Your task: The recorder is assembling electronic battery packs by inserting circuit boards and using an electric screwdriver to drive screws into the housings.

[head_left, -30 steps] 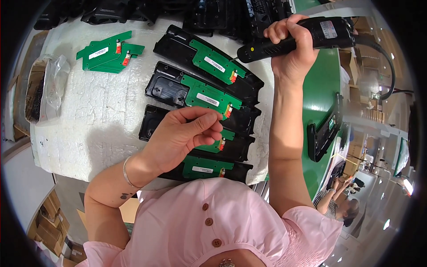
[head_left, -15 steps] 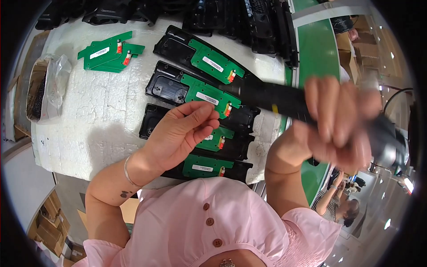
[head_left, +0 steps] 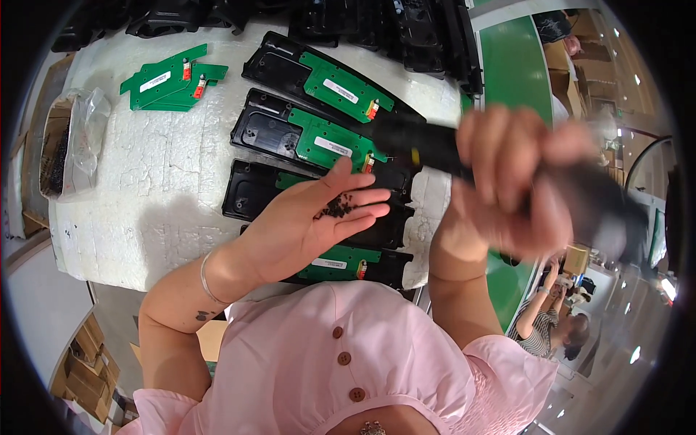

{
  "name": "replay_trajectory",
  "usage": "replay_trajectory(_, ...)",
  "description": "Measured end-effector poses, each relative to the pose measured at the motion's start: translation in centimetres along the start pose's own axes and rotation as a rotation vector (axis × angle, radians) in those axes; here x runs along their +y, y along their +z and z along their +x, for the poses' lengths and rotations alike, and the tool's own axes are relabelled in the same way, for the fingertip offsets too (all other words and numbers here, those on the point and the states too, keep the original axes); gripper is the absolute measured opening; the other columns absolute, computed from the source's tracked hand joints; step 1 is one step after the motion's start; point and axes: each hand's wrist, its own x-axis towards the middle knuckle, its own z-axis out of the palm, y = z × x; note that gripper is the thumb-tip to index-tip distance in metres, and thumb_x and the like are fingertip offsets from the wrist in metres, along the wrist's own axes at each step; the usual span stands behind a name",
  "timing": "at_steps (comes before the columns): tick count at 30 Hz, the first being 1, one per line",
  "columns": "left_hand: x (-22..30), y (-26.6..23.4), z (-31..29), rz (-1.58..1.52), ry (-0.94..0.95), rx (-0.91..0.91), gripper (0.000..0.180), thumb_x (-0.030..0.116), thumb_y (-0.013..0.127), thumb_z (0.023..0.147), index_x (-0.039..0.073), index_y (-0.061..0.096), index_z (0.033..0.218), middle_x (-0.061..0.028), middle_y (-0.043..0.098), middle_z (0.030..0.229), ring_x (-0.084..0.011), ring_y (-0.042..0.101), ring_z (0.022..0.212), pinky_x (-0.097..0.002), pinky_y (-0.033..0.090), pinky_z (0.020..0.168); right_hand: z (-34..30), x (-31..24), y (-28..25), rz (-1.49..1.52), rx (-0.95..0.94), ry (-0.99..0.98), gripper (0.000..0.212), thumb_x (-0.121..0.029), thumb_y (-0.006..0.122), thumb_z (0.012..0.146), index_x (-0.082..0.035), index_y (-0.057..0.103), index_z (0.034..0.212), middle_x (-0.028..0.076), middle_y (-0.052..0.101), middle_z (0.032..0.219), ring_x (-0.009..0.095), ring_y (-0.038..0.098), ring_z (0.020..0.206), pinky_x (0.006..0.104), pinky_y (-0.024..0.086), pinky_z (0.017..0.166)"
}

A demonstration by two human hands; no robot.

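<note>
Several long black plastic housings lie side by side, with green circuit boards set in them. My left hand is palm up over the middle housings, its fingers stretched out, and holds a small pile of tiny black screws on the palm and fingers. The pile and hand hide part of the boards below. My right hand, blurred by motion, is wrapped round a black power screwdriver. Its dark front end points left, above the right end of the upper housings; the tip is too blurred to place.
Two loose green boards lie overlapped at the far left of the white foam surface. A box lined with clear plastic, with dark small pieces inside, stands at the left edge. Stacked black housings line the back. Another person is at the right.
My left hand has turned from a pinch to an opened palm, showing the screws. My right hand and the screwdriver have shifted slightly left. The view has moved a little.
</note>
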Motion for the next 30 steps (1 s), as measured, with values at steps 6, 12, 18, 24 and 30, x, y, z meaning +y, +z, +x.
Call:
replay_trajectory(6,0.0,-1.3,0.2,0.249,0.026,-0.05,0.033,0.013,0.037,0.093,-0.01,0.041,0.116,-0.0209,0.052,0.111,-0.0287,0.052,0.106,-0.0328,0.043,0.092,0.7,4.6,-3.7,-0.044,0.349,0.092,0.016,0.0,0.045,0.072,0.004,0.045,0.087,0.009,0.044,0.056,0.016,0.04,0.046,0.03,0.039,0.048)
replay_trajectory(12,0.2,-1.4,-0.1,0.293,0.023,-0.041,0.022,0.012,0.045,0.09,-0.001,0.05,0.107,-0.0147,0.06,0.094,-0.0225,0.061,0.089,-0.0266,0.051,0.077,0.8,4.9,-3.6,-0.052,0.363,0.139,0.015,0.0,0.046,0.07,0.004,0.046,0.085,0.009,0.046,0.056,0.017,0.042,0.047,0.0294,0.039,0.049)
replay_trajectory(18,0.6,-1.5,-0.1,0.302,0.075,-0.009,0.015,0.009,0.052,0.086,0.001,0.055,0.098,-0.0108,0.061,0.091,-0.0166,0.061,0.083,-0.0221,0.052,0.071,1.0,5.2,-4.1,-0.054,0.308,0.153,0.014,0.001,0.047,0.069,0.004,0.046,0.082,0.01,0.046,0.055,0.017,0.045,0.046,0.0291,0.041,0.048)
replay_trajectory(24,0.4,-0.9,0.0,0.175,0.119,0.118,0.014,0.007,0.053,0.086,0.001,0.056,0.098,-0.0082,0.06,0.092,-0.0134,0.061,0.081,-0.019,0.052,0.069,1.3,5.2,-3.1,-0.189,0.193,0.198,0.011,-0.007,0.043,0.071,-0.003,0.045,0.081,0.005,0.038,0.056,0.016,0.036,0.049,0.0328,0.036,0.054)
replay_trajectory(30,0.8,-1.7,0.3,0.069,0.131,0.046,0.018,0.012,0.053,0.086,0.001,0.056,0.1,-0.0069,0.06,0.092,-0.0118,0.059,0.081,-0.0198,0.05,0.072,1.1,0.2,-1.4,0.019,0.091,0.037,0.019,-0.004,0.043,0.071,-0.003,0.05,0.089,-0.001,0.041,0.056,0.011,0.037,0.049,0.0283,0.032,0.054)
